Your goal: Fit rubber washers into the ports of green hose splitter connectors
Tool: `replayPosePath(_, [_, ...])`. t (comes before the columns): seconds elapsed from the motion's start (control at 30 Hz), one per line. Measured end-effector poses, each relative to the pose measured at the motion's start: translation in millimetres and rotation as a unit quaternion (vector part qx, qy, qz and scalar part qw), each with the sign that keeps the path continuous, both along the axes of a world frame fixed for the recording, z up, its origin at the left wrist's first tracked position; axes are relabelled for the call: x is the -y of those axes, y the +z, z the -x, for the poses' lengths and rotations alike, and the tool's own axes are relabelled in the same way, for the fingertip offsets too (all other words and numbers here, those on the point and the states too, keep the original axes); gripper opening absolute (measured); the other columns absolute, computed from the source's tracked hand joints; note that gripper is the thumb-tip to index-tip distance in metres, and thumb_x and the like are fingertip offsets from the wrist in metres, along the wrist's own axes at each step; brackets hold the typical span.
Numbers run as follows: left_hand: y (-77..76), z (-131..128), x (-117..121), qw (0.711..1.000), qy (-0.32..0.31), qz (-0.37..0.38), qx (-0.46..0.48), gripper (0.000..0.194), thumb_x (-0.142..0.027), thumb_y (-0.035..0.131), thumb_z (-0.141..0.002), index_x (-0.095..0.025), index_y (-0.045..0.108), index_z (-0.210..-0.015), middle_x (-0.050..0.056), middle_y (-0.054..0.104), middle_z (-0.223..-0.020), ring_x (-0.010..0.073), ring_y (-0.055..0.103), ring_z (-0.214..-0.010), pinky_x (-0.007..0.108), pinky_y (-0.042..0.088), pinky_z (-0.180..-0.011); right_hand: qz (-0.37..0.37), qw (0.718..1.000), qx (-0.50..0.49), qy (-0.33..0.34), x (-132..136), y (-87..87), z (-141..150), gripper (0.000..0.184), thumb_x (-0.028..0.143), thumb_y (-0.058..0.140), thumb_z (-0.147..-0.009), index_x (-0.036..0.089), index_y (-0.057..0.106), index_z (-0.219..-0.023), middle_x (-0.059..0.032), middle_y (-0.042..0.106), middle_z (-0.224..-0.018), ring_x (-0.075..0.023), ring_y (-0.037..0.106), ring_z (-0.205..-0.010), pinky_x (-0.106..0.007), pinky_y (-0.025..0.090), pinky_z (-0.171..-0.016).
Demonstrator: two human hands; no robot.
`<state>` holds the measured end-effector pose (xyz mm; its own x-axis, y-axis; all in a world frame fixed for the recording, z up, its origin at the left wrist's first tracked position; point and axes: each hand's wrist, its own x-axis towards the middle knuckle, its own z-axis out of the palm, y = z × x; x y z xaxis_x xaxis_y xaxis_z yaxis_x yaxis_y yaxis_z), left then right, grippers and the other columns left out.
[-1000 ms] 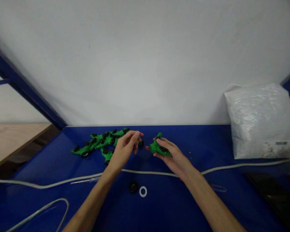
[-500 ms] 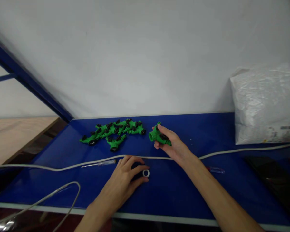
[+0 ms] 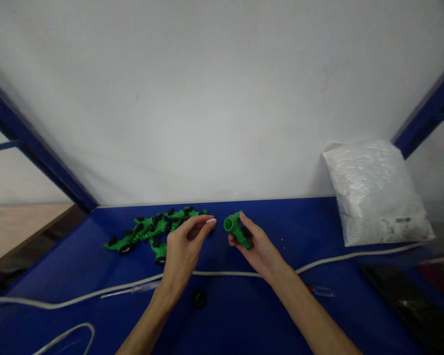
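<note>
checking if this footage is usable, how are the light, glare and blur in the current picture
All head view: soft light, brightest mid-way along the wall; glare streaks the wrapped package, its label unreadable; the white piece in the left hand looks soft-edged; the black ring murky against the blue table.

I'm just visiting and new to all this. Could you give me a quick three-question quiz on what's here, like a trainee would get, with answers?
1. What do the left hand's fingertips pinch?
A) a screwdriver
B) a small white piece
C) a cable
2. True or false: a gap separates the green fitting in the right hand from the small white piece.
3. Fill in: the black ring lies on a ____ tabletop.

Key: 1. B; 2. True; 3. blue
</note>
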<state>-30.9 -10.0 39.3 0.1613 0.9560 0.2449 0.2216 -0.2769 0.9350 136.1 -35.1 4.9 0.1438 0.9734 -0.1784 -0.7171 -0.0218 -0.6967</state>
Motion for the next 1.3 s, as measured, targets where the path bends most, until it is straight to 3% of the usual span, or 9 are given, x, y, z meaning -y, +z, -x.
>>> replayPosePath(0.13, [-2.6, -26.7, -12.0, 0.997, -0.056, -0.037, 0.043, 0.017, -0.034, 0.075, -0.082, -0.026, 0.082, -0.094, 0.005, 0.079, -0.105, 0.0248, 0.073, -0.1, 0.038, 0.054, -0.099, 0.018, 0.999, -0.029, -0.024, -1.1, 0.5, -2.5, 0.033, 0.044, 0.089, -0.069, 0.017, 0.075, -0.082, -0.0028, 0.075, -0.076, -0.0143, 0.066, -0.06, -0.027, 0.056, -0.059])
replayPosePath(0.27, [-16.0, -32.1, -8.0, 0.991, -0.109, -0.074, 0.039, 0.017, -0.029, 0.072, -0.085, -0.03, 0.082, -0.099, 0.005, 0.076, -0.119, 0.0254, 0.069, -0.114, 0.043, 0.046, -0.111, 0.03, 0.996, -0.066, -0.041, -1.0, 2.3, -4.4, 0.028, 0.04, 0.09, -0.069, 0.019, 0.075, -0.08, -0.0008, 0.075, -0.078, -0.013, 0.066, -0.064, -0.026, 0.057, -0.062])
replayPosePath(0.5, [-19.3, -25.3, -12.0, 0.988, -0.123, -0.029, 0.085, 0.01, -0.029, 0.076, -0.083, -0.027, 0.082, -0.091, 0.007, 0.077, -0.108, 0.0235, 0.067, -0.107, 0.036, 0.05, -0.101, 0.047, 0.995, -0.083, 0.002, 3.7, 6.2, 2.2, 0.028, 0.041, 0.085, -0.073, 0.017, 0.078, -0.085, -0.0038, 0.075, -0.082, -0.0154, 0.064, -0.067, -0.028, 0.054, -0.058])
replayPosePath(0.67, [-19.5, -23.6, -18.3, 0.975, -0.143, 0.096, 0.143, 0.047, -0.034, 0.08, -0.079, -0.028, 0.071, -0.124, 0.005, 0.071, -0.114, 0.0165, 0.065, -0.089, 0.028, 0.053, -0.081, 0.021, 0.999, -0.028, -0.007, 6.4, 7.4, 3.7, 0.028, 0.046, 0.08, -0.078, 0.021, 0.079, -0.092, -0.0052, 0.075, -0.096, -0.0188, 0.064, -0.078, -0.029, 0.052, -0.058])
replayPosePath(0.8, [-17.2, -23.2, -17.7, 0.971, -0.187, 0.105, 0.101, 0.032, -0.038, 0.073, -0.086, -0.021, 0.077, -0.113, 0.006, 0.071, -0.108, 0.0141, 0.064, -0.08, 0.026, 0.051, -0.077, -0.001, 0.999, 0.024, -0.027, 6.5, 5.1, 4.3, 0.037, 0.05, 0.075, -0.082, 0.02, 0.078, -0.102, -0.0039, 0.072, -0.086, -0.016, 0.059, -0.071, -0.028, 0.048, -0.06])
replayPosePath(0.9, [-19.5, -24.9, -16.0, 0.967, -0.19, 0.124, 0.119, 0.036, -0.038, 0.071, -0.087, -0.02, 0.076, -0.117, 0.007, 0.072, -0.107, 0.0155, 0.065, -0.081, 0.027, 0.052, -0.078, -0.013, 0.996, 0.079, -0.044, 6.1, -2.5, 5.2, 0.044, 0.055, 0.07, -0.086, 0.02, 0.075, -0.112, -0.0018, 0.07, -0.084, -0.0151, 0.057, -0.072, -0.027, 0.046, -0.064])
replayPosePath(1.03, [-28.4, -28.1, -15.8, 0.952, -0.19, 0.175, 0.164, 0.04, -0.04, 0.074, -0.085, -0.019, 0.075, -0.119, 0.007, 0.076, -0.104, 0.018, 0.069, -0.087, 0.029, 0.055, -0.085, 0.002, 0.964, 0.254, -0.08, 4.0, -18.1, 4.6, 0.051, 0.065, 0.057, -0.092, 0.018, 0.073, -0.104, -0.0012, 0.064, -0.078, -0.0155, 0.053, -0.07, -0.027, 0.043, -0.062])
replayPosePath(1.13, [-32.5, -29.9, -15.9, 0.953, -0.178, 0.173, 0.171, 0.035, -0.039, 0.076, -0.083, -0.02, 0.076, -0.113, 0.005, 0.077, -0.106, 0.0166, 0.07, -0.087, 0.027, 0.055, -0.085, 0.011, 0.94, 0.325, -0.098, 2.4, -24.9, 3.5, 0.052, 0.064, 0.054, -0.094, 0.022, 0.068, -0.12, -0.0027, 0.067, -0.09, -0.0171, 0.057, -0.076, -0.027, 0.044, -0.064])
replayPosePath(1.3, [-29.7, -30.1, -16.2, 0.97, -0.144, 0.141, 0.135, 0.037, -0.039, 0.076, -0.083, -0.019, 0.073, -0.113, 0.002, 0.075, -0.097, 0.0134, 0.067, -0.079, 0.023, 0.054, -0.076, -0.001, 0.958, 0.279, -0.064, 3.6, -18.5, 4.8, 0.057, 0.063, 0.052, -0.095, 0.028, 0.053, -0.14, -0.0068, 0.066, -0.117, -0.0203, 0.062, -0.09, -0.03, 0.05, -0.066])
